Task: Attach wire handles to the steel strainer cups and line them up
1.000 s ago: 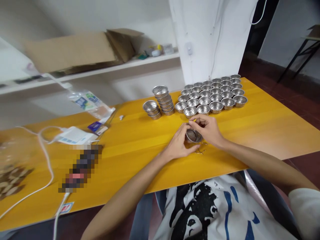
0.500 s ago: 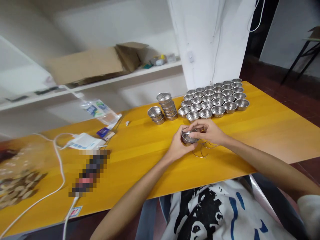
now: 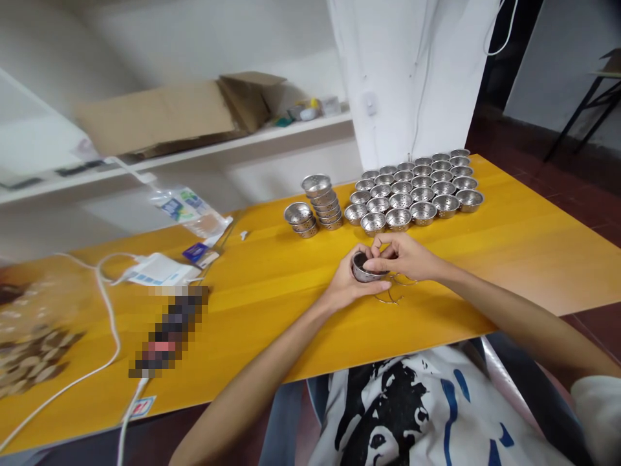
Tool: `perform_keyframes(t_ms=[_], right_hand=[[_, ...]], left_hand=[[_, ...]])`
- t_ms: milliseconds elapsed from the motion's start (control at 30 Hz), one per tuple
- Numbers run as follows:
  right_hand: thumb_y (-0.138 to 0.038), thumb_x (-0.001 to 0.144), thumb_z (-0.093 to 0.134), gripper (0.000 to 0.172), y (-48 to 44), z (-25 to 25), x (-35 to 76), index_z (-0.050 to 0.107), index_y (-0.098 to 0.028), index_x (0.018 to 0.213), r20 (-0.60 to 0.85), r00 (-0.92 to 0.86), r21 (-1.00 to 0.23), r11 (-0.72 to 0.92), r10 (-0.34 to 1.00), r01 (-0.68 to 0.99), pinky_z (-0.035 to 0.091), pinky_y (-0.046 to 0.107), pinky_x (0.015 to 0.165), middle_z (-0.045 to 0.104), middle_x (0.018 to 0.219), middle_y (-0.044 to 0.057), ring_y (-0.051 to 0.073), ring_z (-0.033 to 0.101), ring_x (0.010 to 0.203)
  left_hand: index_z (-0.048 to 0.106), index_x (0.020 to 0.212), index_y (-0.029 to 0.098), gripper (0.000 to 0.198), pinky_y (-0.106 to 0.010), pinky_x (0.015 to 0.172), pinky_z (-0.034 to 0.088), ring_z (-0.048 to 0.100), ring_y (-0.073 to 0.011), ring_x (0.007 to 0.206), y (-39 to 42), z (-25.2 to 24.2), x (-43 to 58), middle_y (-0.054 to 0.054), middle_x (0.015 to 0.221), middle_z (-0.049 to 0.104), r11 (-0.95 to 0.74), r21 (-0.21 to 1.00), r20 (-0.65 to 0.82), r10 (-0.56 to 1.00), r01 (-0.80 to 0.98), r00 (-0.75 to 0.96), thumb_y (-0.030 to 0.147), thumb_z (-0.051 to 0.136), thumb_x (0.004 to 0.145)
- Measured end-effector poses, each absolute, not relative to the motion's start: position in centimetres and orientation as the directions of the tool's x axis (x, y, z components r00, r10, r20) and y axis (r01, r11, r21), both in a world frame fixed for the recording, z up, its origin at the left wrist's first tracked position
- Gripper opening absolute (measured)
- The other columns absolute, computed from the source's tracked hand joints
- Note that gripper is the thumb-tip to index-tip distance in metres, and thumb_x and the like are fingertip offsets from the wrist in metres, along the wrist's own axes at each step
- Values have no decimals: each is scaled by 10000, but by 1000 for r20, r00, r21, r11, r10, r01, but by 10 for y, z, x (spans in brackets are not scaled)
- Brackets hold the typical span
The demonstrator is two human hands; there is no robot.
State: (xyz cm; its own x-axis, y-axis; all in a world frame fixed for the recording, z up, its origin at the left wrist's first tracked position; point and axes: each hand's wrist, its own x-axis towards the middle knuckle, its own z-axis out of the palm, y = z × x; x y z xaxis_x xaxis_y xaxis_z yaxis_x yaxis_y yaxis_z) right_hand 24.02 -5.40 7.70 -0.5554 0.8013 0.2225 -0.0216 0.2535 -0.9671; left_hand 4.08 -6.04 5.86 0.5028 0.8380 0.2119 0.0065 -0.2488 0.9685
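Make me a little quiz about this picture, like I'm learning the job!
1. True or false: the left hand holds a metal cup, and the right hand is at its opening.

2. Pick one: what stands in rows on the yellow table, beyond the hands?
A) glass jars
B) perforated bowls
C) books

3. Fill in the blank: the cardboard box sits on a white ____ by the wall.

Key:
1. True.
2. B.
3. shelf.
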Motion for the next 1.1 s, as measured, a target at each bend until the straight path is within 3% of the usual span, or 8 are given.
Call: perform_keyframes(t_ms=[200,500,1100], right_hand=[[-588,832,872,481,-55,81,243,572,-211,832,203,-587,-967,256,784,6,184,231,479,519,572,-90,66,349,493],[-581,838,866,479,-54,76,242,557,-215,824,214,-568,-962,274,795,20,170,234,488,501,556,-99,61,320,484],[-578,838,849,470,-54,70,237,549,-216,823,226,-547,-952,301,806,49,179,234,510,526,549,-94,66,330,500]], left_hand=[[483,905,211,648,-245,672,398,470,-110,737,-59,55,40,27,870,517,-205,978,199,831,-48,520,481,999,623],[454,888,209,590,-234,685,387,450,-98,747,-59,53,39,35,881,510,-209,973,229,815,-99,533,367,973,655],[471,895,216,612,-239,672,379,421,-109,735,-57,51,37,40,853,476,-247,969,213,841,3,497,468,968,642]])
